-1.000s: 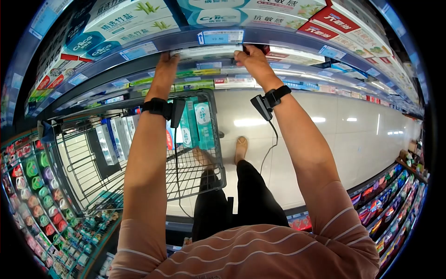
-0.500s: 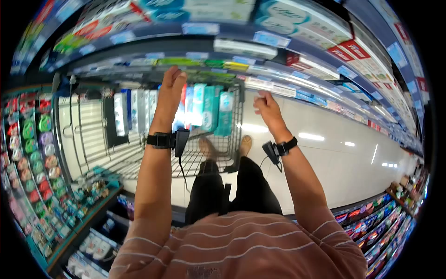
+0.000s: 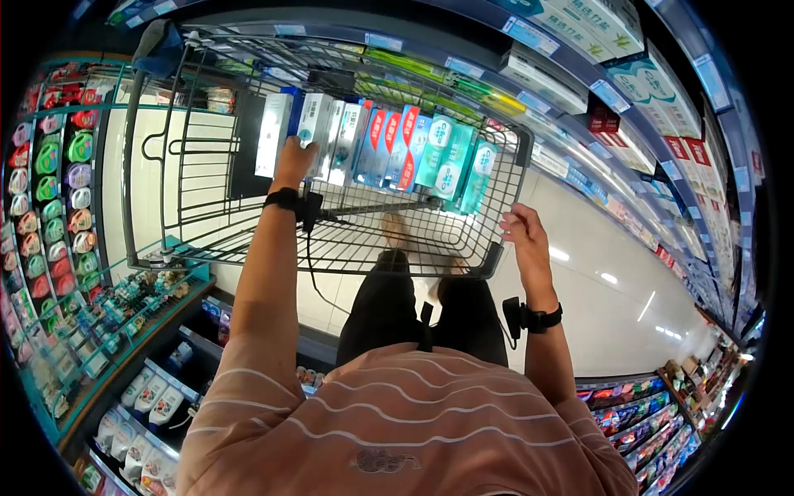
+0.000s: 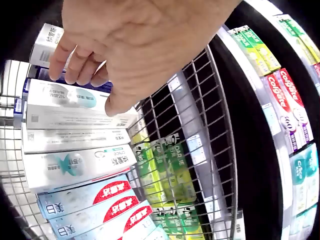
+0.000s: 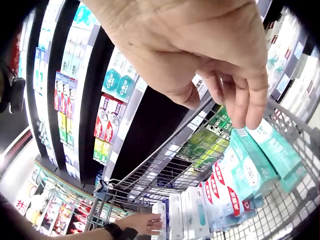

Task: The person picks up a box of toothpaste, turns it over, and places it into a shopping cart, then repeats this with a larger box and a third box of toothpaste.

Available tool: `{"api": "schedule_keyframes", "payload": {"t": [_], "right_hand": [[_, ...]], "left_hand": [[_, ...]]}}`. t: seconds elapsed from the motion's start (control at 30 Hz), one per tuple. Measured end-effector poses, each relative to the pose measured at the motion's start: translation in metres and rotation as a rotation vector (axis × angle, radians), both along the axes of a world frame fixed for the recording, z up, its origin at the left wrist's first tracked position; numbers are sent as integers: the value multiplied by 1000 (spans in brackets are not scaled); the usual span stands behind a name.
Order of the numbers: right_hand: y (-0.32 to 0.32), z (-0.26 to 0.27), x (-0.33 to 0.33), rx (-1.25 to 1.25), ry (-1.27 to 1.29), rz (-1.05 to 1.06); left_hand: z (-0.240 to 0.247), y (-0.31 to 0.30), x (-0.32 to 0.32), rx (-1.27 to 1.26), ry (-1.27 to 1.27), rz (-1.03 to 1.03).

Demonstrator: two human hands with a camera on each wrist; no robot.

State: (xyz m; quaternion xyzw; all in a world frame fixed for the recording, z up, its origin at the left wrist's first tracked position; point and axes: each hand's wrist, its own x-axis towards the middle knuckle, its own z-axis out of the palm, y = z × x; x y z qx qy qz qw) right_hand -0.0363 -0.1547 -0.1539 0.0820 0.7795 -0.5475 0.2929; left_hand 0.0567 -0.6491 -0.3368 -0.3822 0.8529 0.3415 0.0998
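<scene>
Toothpaste boxes stand in a row in a wire shopping cart (image 3: 331,269). In the head view my left hand (image 3: 294,163) is over the left end of the row, beside a white toothpaste box (image 3: 317,120). The left wrist view shows its fingers bent loosely above a dark blue box (image 4: 100,86), with the thumb over the end of a white box (image 4: 75,107). My right hand (image 3: 527,236) hangs beside the cart's right end, fingers loosely bent, holding nothing. Nearest to it are teal toothpaste boxes (image 3: 480,178). Between lie blue-and-red boxes (image 3: 389,145).
Shelves of boxed toothpaste (image 3: 653,95) run along the cart's far side and to the right. One white box (image 3: 542,83) lies on a shelf. Bottles (image 3: 83,169) fill a rack at the left. Pale tiled floor (image 3: 608,310) extends right.
Both hands have come away from the white box on the shelf, which stays there. The left hand has moved to the boxes in the cart; the right has dropped beside the cart. The view has turned.
</scene>
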Motion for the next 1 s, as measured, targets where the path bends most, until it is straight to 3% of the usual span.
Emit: {"api": "schedule_keyframes", "payload": {"t": [0.1, 0.2, 0.43, 0.53, 0.6, 0.67, 0.7, 0.73, 0.8, 0.83, 0.87, 1.0], "right_hand": [[-19, 11, 5, -69, -27, 40], [-31, 16, 12, -77, -52, 75], [-18, 21, 20, -85, -130, 111], [-1, 23, 20, -103, -152, 99], [13, 22, 15, -140, -161, 103], [26, 19, 9, -188, -175, 121], [31, 21, 5, -217, -159, 161], [38, 18, 0, -259, -148, 194], [52, 14, -8, -341, -133, 259], [56, 26, -12, -380, -135, 275], [64, 33, -15, -402, -115, 317], [83, 60, -35, -491, -39, 430]], "left_hand": [[-2, -8, -13, 95, -126, 61], [0, 3, -19, -72, -132, 58], [-23, 10, -17, -163, -322, 80], [-28, 9, -14, -128, -338, 67], [-27, 4, -13, 176, -248, 128], [27, 29, -12, 460, -122, 295], [73, 53, -13, 455, -114, 351], [78, 63, -4, 554, -18, 418], [140, 127, 0, 816, 376, 609], [139, 125, 20, 938, 459, 490], [201, 174, 21, 1020, 540, 530], [251, 267, 43, 1222, 689, 571]]}}
